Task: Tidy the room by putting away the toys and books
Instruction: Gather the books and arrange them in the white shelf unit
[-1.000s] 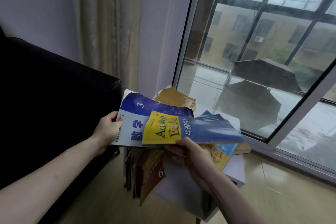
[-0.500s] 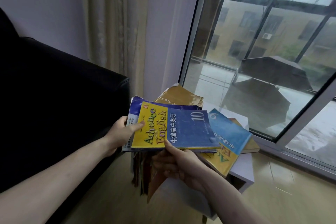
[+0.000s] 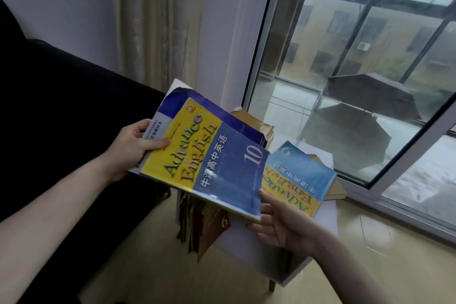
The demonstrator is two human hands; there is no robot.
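The left hand (image 3: 132, 148) grips two stacked books by their left edge, thumb laid across the top and fingers curled underneath. Uppermost is the yellow and blue English book (image 3: 209, 160), marked 10, which lies tilted over a larger blue and white book (image 3: 167, 106) whose worn corner sticks out beyond it, away from the person. The right hand (image 3: 283, 224) sits at the lower right corner of the English book, fingers loosely spread beneath it and fingertips touching its underside and edge; it holds nothing closed. The two hands are well apart, one at each end of the held pair.

Just beyond the right hand, a second yellow and blue book (image 3: 299, 175), marked 6, lies flat on the white desk (image 3: 328, 215), over a tan book whose edge shows. Past the held books, a worn brown book (image 3: 254, 122) rests on the desk. Below the held pair, between the hands, more books (image 3: 204, 224) stand upright in the desk's lower shelf, next to the black sofa (image 3: 61, 111).
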